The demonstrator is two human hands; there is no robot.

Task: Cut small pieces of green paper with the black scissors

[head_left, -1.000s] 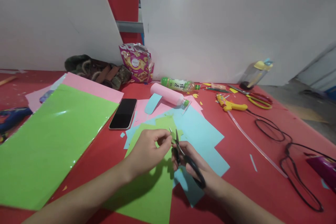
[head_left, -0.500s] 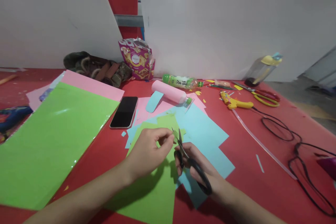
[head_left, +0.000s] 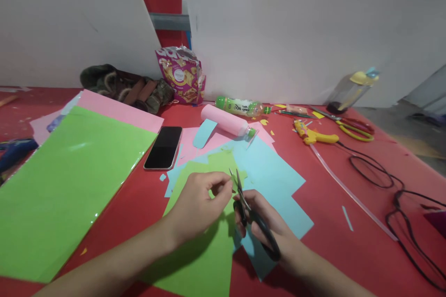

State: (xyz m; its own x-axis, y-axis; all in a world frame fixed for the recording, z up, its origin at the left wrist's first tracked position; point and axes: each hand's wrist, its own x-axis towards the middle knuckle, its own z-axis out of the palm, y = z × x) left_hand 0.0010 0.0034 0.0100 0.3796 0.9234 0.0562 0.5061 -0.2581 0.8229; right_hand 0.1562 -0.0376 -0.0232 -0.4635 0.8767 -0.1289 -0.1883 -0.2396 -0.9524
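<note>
My left hand [head_left: 204,197] is closed in a pinch, thumb against forefinger, at the tips of the scissors. A small piece of green paper [head_left: 234,183] shows at those fingertips, mostly hidden. Black-handled scissors [head_left: 259,225] are in my right hand [head_left: 268,211], fingers through the loops, blades parted and pointing away from me. Beneath both hands lie a green paper sheet [head_left: 198,264] with a cut edge and light blue paper sheets [head_left: 278,174]. Just beyond is a bottle wrapped in pink paper [head_left: 225,119], with a blue paper strip [head_left: 204,133] against it.
A phone [head_left: 163,147] and a large green sheet in clear wrap [head_left: 80,185] lie left. On the right are a yellow glue gun [head_left: 313,135] with its cord, and red-and-yellow scissors [head_left: 355,130]. A tea bottle [head_left: 240,106] and snack bag [head_left: 181,76] are at the back.
The scissors blades have come slightly closer together near my left fingertips. Both hands stay in almost the same place, and the view has shifted a little.
</note>
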